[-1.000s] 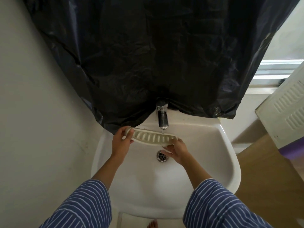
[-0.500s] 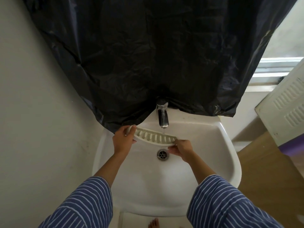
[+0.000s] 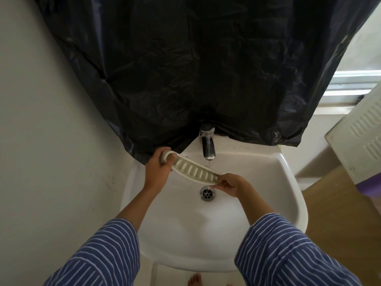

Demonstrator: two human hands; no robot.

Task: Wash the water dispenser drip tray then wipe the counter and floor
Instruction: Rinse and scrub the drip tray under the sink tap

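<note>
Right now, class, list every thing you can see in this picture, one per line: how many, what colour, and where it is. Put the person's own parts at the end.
drip tray: one, cream, slotted, held tilted over the basin under the tap
tap: one, chrome, back of the basin, a thin stream running
basin: one, white, centre
drain: one, metal, basin bottom
plastic sheet: one, black, hanging behind the basin
window: one, white frame, upper right
vented panel: one, white, right edge
wooden surface: one, brown, right
sleeves: two, blue with white stripes, bottom
left hand: grips the tray's upper end
right hand: pinches the tray's lower end
</note>
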